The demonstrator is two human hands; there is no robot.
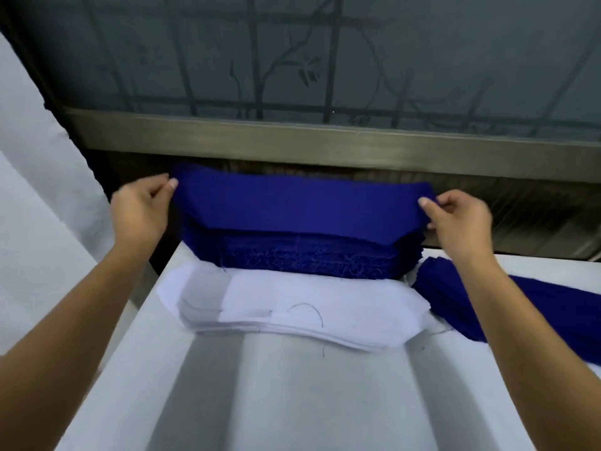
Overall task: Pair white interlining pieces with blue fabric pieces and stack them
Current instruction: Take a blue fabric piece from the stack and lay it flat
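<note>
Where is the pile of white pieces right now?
In the head view, the white interlining stack lies mid-table, directly in front of the blue fabric stack, left of a second blue pile.

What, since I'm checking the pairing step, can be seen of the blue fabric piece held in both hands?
The blue fabric piece is a long deep-blue strip of woven-looking cloth with angled ends, stretched flat. The left hand pinches its left end, the right hand its right end. It lies over the blue stack, whose frayed edges show beneath; whether it is lifted clear cannot be told.
</note>
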